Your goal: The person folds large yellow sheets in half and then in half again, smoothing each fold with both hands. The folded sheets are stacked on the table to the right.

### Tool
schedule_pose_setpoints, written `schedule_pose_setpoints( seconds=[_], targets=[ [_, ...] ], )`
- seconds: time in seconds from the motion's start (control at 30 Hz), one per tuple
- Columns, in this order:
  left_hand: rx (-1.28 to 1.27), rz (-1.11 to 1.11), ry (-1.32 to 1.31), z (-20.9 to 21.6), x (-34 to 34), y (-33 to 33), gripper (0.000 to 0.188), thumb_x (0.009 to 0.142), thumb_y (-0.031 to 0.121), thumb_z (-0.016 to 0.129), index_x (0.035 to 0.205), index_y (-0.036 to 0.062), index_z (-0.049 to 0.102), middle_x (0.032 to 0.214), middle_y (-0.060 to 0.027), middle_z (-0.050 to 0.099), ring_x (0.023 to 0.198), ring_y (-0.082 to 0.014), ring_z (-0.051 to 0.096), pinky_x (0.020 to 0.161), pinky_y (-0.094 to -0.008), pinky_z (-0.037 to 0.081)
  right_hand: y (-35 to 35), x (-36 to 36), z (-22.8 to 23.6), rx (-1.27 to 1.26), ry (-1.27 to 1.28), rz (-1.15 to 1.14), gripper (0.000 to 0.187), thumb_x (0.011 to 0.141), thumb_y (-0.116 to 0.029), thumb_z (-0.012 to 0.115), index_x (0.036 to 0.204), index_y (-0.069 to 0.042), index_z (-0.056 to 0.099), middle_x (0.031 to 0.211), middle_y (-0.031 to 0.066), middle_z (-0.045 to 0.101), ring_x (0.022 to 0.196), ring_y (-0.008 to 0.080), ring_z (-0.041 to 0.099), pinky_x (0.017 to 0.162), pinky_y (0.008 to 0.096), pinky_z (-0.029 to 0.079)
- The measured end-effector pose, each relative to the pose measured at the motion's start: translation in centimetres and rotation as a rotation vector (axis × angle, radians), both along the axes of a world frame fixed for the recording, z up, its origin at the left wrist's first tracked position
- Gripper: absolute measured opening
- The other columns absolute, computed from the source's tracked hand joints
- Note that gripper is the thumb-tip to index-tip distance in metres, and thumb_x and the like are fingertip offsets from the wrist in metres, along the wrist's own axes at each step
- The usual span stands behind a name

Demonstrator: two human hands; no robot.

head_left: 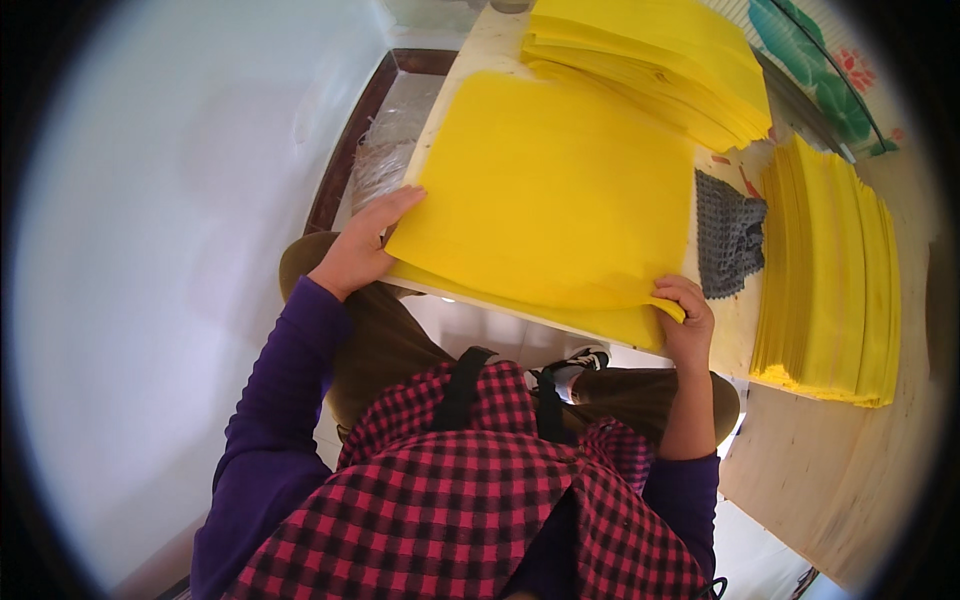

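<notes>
A large yellow sheet [550,190], paper-like or cloth-like, lies flat before me on the table's near edge. Its right near corner is curled up, and my right hand [687,322] pinches that corner between thumb and fingers. At the left near corner, my left hand [368,245] grips the sheet's edge, fingertips along its side. Another yellow layer [620,322] shows beneath the near edge; how many layers lie there I cannot tell.
Behind the sheet rests a thick yellow stack [650,65]. A second yellow stack [825,280] stands at the right, with a crumpled grey cloth [728,235] between it and the sheet. To the left are a white wall [180,250] and clear plastic wrapping [395,145].
</notes>
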State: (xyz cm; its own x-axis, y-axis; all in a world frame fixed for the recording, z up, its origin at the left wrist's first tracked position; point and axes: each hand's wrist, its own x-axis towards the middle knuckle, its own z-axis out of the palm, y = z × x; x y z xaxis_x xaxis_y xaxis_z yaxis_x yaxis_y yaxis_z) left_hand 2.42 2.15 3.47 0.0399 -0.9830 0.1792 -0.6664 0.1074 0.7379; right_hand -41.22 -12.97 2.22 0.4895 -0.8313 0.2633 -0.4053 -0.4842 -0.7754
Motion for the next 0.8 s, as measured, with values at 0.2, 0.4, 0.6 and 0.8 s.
schedule_pose_setpoints(
  seconds=[0.2, 0.4, 0.6, 0.8],
  targets=[
    [-0.066, 0.049, 0.084, -0.1, 0.2, -0.6, 0.049, 0.079, 0.003, 0.069, 0.127, 0.0063, 0.056, 0.133, -0.0134, 0.054, 0.131, -0.0291, 0.044, 0.110, -0.0372, 0.033, 0.0, 0.1, 0.1, -0.003, 0.001, 0.009, 0.032, 0.065, 0.017, 0.065, 0.089, -0.004, 0.066, 0.101, 0.0077, 0.066, 0.105, 0.0247, 0.059, 0.096, 0.0341, 0.043],
    [-0.203, 0.049, -0.033, -0.1, 0.3, -1.0, 0.035, 0.073, 0.001, 0.071, 0.105, 0.0048, 0.061, 0.115, -0.0116, 0.060, 0.119, -0.0322, 0.051, 0.102, -0.0390, 0.039, 0.0, 0.3, 0.3, -0.034, -0.007, 0.005, 0.030, 0.063, 0.010, 0.070, 0.089, -0.006, 0.068, 0.099, 0.0071, 0.067, 0.104, 0.0257, 0.060, 0.094, 0.0357, 0.044],
    [-0.163, -0.085, -0.055, -0.1, 1.0, -1.9, 0.029, 0.070, 0.001, 0.071, 0.098, 0.0044, 0.063, 0.107, -0.0105, 0.063, 0.107, -0.0316, 0.057, 0.095, -0.0390, 0.044, 0.0, 0.4, 0.4, -0.062, 0.034, 0.007, 0.034, 0.062, 0.007, 0.072, 0.093, -0.006, 0.067, 0.101, 0.0076, 0.067, 0.104, 0.0266, 0.060, 0.094, 0.0358, 0.044],
    [-0.217, -0.008, -0.134, -0.1, 0.5, -2.0, 0.031, 0.073, 0.005, 0.071, 0.103, 0.0046, 0.066, 0.112, -0.0109, 0.064, 0.111, -0.0318, 0.057, 0.096, -0.0392, 0.045, 0.0, 0.0, 0.5, -0.065, 0.057, 0.041, 0.032, 0.065, 0.010, 0.069, 0.094, -0.004, 0.066, 0.104, 0.0082, 0.066, 0.105, 0.0254, 0.059, 0.096, 0.0341, 0.043]
  ],
)
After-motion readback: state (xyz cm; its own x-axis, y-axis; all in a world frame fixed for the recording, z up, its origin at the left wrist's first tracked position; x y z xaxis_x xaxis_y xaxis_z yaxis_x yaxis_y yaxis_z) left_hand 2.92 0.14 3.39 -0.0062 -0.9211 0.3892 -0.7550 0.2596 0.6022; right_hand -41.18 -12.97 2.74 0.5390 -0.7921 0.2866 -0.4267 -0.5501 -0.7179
